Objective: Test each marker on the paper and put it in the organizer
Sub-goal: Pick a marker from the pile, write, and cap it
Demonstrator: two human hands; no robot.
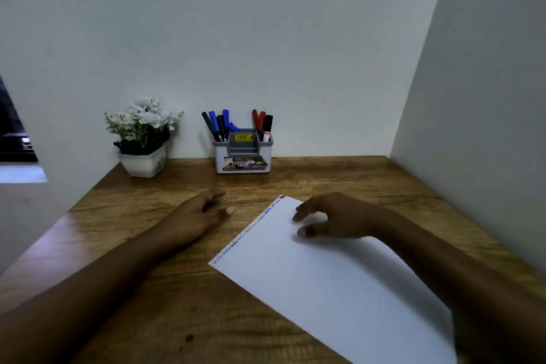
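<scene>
Resting on the brown wood-grain worktop (177, 289), the left hand (204, 213) lies palm down just left of the white rectangular paper sheet (325, 281); its fingers (227, 210) are loosely extended and hold nothing. The right hand (328, 219) sits over the sheet's far corner, fingers (304, 232) spread and slightly bent, also empty. The sheet lies at an angle, with a row of small ink test marks (251, 229) along its left edge. The white-and-grey plastic organizer (243, 161) stands at the rear against the wall, well apart from both hands. The capped markers stand inside it: green, blue and black ones (220, 124) in the left compartment, red and black ones (261, 121) in the right. A white square pot of white artificial flowers (144, 164) stands to the organizer's left.
</scene>
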